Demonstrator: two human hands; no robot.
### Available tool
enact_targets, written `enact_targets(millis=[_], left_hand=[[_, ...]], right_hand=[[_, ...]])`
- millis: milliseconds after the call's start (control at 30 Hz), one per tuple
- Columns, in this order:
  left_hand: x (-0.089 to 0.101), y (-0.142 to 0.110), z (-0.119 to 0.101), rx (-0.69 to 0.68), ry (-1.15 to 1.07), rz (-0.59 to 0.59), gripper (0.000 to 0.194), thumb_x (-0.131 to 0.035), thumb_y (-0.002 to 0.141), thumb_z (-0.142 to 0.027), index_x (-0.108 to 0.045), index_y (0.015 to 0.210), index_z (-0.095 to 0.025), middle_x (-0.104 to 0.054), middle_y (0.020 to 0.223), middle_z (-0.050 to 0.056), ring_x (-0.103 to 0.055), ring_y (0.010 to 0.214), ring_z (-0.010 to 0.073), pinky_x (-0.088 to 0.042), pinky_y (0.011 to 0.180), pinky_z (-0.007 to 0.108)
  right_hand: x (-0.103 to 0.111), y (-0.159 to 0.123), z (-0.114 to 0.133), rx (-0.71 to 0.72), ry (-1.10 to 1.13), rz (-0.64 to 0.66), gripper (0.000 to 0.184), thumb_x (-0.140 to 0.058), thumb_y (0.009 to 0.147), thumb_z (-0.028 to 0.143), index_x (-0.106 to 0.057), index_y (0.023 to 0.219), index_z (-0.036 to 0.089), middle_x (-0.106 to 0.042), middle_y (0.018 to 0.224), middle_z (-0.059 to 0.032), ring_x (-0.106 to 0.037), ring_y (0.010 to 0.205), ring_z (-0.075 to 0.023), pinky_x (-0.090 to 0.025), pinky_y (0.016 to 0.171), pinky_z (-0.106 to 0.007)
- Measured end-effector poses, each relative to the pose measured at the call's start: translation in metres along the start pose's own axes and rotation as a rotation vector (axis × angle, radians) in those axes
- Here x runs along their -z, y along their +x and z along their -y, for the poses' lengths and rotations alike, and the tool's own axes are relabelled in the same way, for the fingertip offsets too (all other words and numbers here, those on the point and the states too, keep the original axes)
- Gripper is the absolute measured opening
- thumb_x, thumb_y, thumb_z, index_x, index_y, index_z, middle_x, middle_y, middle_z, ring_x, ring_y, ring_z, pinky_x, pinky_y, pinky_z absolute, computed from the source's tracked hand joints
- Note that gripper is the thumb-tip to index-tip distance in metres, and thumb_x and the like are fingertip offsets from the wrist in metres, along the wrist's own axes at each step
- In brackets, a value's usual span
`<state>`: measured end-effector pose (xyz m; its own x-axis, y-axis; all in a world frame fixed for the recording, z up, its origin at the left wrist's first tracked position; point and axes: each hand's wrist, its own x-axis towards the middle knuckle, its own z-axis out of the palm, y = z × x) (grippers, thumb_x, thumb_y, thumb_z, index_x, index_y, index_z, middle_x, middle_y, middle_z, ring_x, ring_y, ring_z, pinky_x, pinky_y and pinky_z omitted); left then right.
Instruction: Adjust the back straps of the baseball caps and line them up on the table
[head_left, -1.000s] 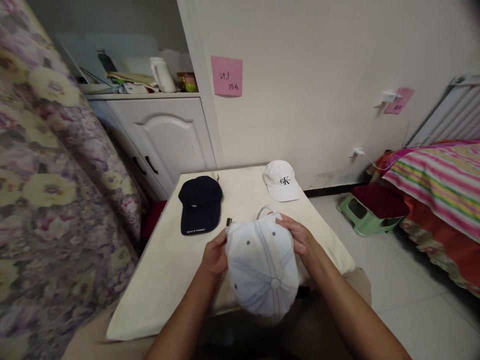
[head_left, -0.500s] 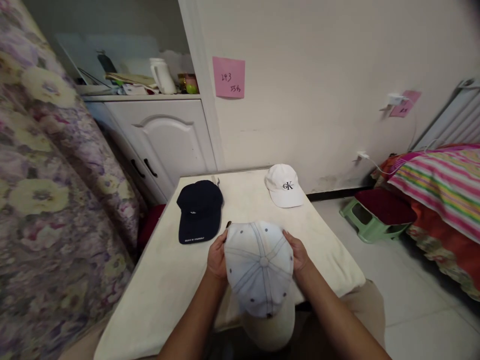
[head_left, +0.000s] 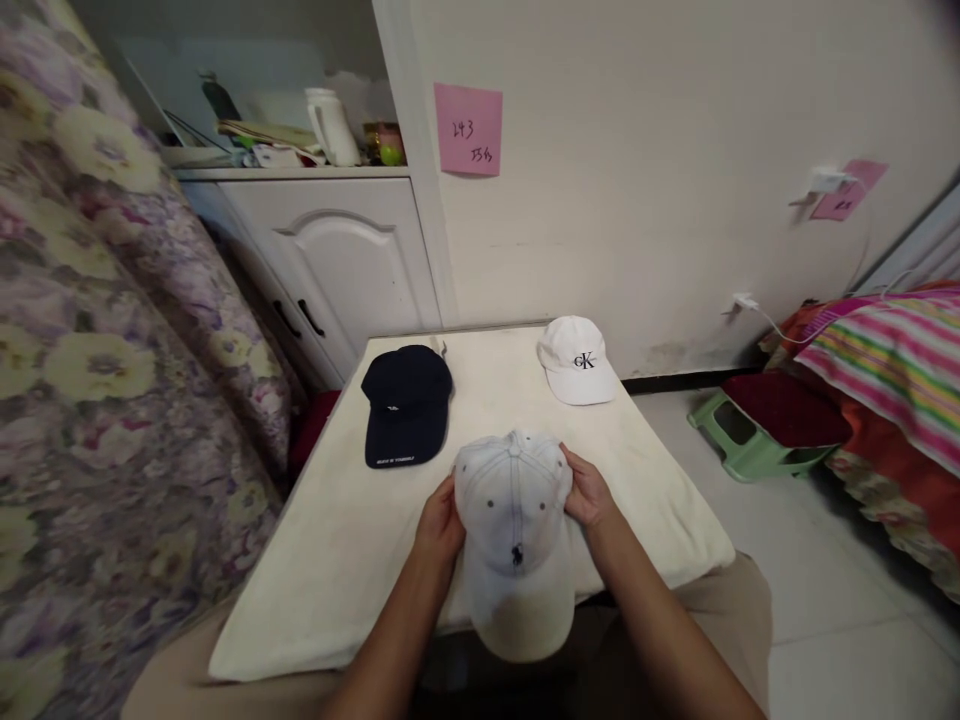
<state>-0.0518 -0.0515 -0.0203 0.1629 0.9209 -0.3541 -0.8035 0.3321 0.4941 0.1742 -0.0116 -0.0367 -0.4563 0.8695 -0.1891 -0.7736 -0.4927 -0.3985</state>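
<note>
Between my two hands is a pale blue baseball cap [head_left: 517, 510] with a small dark emblem on its front, its brim pointing toward me over the table's near edge. My left hand [head_left: 442, 520] grips its left side, and my right hand [head_left: 589, 490] grips the right side; the fingertips are partly hidden behind the cap. Farther off on the left lies a navy cap [head_left: 407, 400] with small lettering along its brim. A white cap [head_left: 576, 360] with black letters sits near the table's far right corner.
A cream cloth covers the table [head_left: 322, 580]. Floral curtains [head_left: 97, 400] hang at the left, near a white cabinet [head_left: 349, 260]. On the floor to the right is a green stool [head_left: 772, 425] with a dark red top, beside a bed with a striped cover [head_left: 892, 350].
The pale blue cap has tilted so its front emblem and brim now face up toward me, where its crown top showed before. Both hands kept hold. The camera view shifted slightly.
</note>
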Motion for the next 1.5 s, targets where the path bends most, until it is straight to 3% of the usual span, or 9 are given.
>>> enact_targets(millis=[133, 300, 433, 567, 833, 967, 1100, 1267, 1500], left_hand=[[-0.002, -0.014, 0.004, 0.028, 0.03, -0.029, 0.024, -0.052, 0.093, -0.024, -0.069, 0.104, -0.012, -0.078, 0.085, 0.009, -0.075, 0.082, 0.0237, -0.056, 0.089, 0.036], [-0.007, -0.031, 0.015, -0.006, 0.067, -0.082, 0.019, -0.058, 0.086, -0.012, -0.071, 0.099, -0.008, -0.078, 0.077, 0.008, -0.075, 0.08, 0.0236, -0.058, 0.083, 0.031], [-0.015, -0.027, 0.01, -0.069, 0.058, -0.114, 0.02, -0.056, 0.083, -0.006, -0.072, 0.094, -0.01, -0.078, 0.077, 0.007, -0.074, 0.082, 0.0247, -0.059, 0.078, 0.031], [-0.023, -0.021, -0.001, -0.123, 0.035, -0.112, 0.025, -0.053, 0.084, -0.006, -0.072, 0.1, -0.012, -0.078, 0.08, 0.006, -0.074, 0.085, 0.0255, -0.059, 0.078, 0.031], [-0.034, -0.019, -0.001, -0.139, -0.011, -0.098, 0.027, -0.045, 0.093, -0.008, -0.067, 0.108, -0.009, -0.078, 0.081, 0.008, -0.074, 0.084, 0.0213, -0.058, 0.083, 0.029], [-0.035, -0.034, 0.015, -0.103, -0.026, -0.042, 0.023, -0.047, 0.096, -0.018, -0.066, 0.108, -0.01, -0.078, 0.092, 0.01, -0.074, 0.087, 0.0203, -0.057, 0.088, 0.031], [-0.025, -0.061, 0.053, 0.065, -0.006, 0.104, 0.025, -0.059, 0.09, -0.019, -0.065, 0.112, -0.009, -0.076, 0.102, 0.015, -0.07, 0.102, 0.0273, -0.054, 0.095, 0.038], [-0.023, -0.087, 0.088, 0.026, 0.056, 0.139, 0.043, -0.071, 0.078, -0.01, -0.064, 0.119, -0.021, -0.074, 0.112, 0.01, -0.066, 0.111, 0.0285, -0.055, 0.092, 0.037], [-0.045, -0.107, 0.05, -0.062, 0.109, 0.226, 0.041, -0.074, 0.07, -0.006, -0.068, 0.111, -0.012, -0.074, 0.109, 0.016, -0.065, 0.111, 0.0334, -0.051, 0.097, 0.041]], right_hand=[[0.005, 0.003, -0.001, 0.01, -0.002, -0.001, 0.016, -0.063, 0.084, 0.023, -0.069, 0.095, 0.014, -0.078, 0.086, -0.0049, -0.07, 0.102, -0.022, -0.048, 0.1, -0.039], [0.0, -0.002, -0.001, 0.033, 0.006, 0.016, 0.018, -0.064, 0.082, 0.028, -0.069, 0.095, 0.016, -0.078, 0.089, -0.0037, -0.07, 0.102, -0.0218, -0.048, 0.1, -0.039], [-0.01, -0.016, -0.005, -0.007, -0.068, 0.136, 0.03, -0.065, 0.08, 0.036, -0.068, 0.102, 0.016, -0.077, 0.096, -0.0076, -0.068, 0.105, -0.0265, -0.05, 0.098, -0.045], [-0.018, -0.024, -0.01, 0.053, -0.19, 0.24, 0.035, -0.072, 0.07, 0.023, -0.066, 0.104, 0.017, -0.076, 0.101, -0.0093, -0.068, 0.105, -0.0286, -0.051, 0.095, -0.046], [-0.016, -0.018, -0.011, 0.189, -0.18, 0.142, 0.045, -0.075, 0.07, 0.022, -0.062, 0.113, 0.021, -0.077, 0.099, -0.0031, -0.07, 0.1, -0.0258, -0.054, 0.092, -0.042], [-0.002, -0.012, -0.011, 0.248, -0.153, 0.042, 0.044, -0.071, 0.077, 0.025, -0.06, 0.119, 0.022, -0.077, 0.101, -0.0008, -0.071, 0.098, -0.0237, -0.054, 0.091, -0.041], [0.009, -0.006, -0.011, 0.291, -0.122, -0.047, 0.045, -0.071, 0.079, 0.027, -0.06, 0.122, 0.022, -0.076, 0.106, 0.0, -0.071, 0.098, -0.0221, -0.055, 0.09, -0.039], [0.005, -0.01, -0.008, 0.273, -0.063, -0.068, 0.039, -0.069, 0.079, 0.025, -0.064, 0.117, 0.022, -0.077, 0.103, -0.0003, -0.071, 0.099, -0.0229, -0.054, 0.092, -0.041], [-0.001, -0.017, -0.004, 0.236, 0.078, -0.06, 0.021, -0.062, 0.086, 0.039, -0.072, 0.097, 0.023, -0.078, 0.099, -0.0015, -0.071, 0.1, -0.0216, -0.052, 0.097, -0.038]])
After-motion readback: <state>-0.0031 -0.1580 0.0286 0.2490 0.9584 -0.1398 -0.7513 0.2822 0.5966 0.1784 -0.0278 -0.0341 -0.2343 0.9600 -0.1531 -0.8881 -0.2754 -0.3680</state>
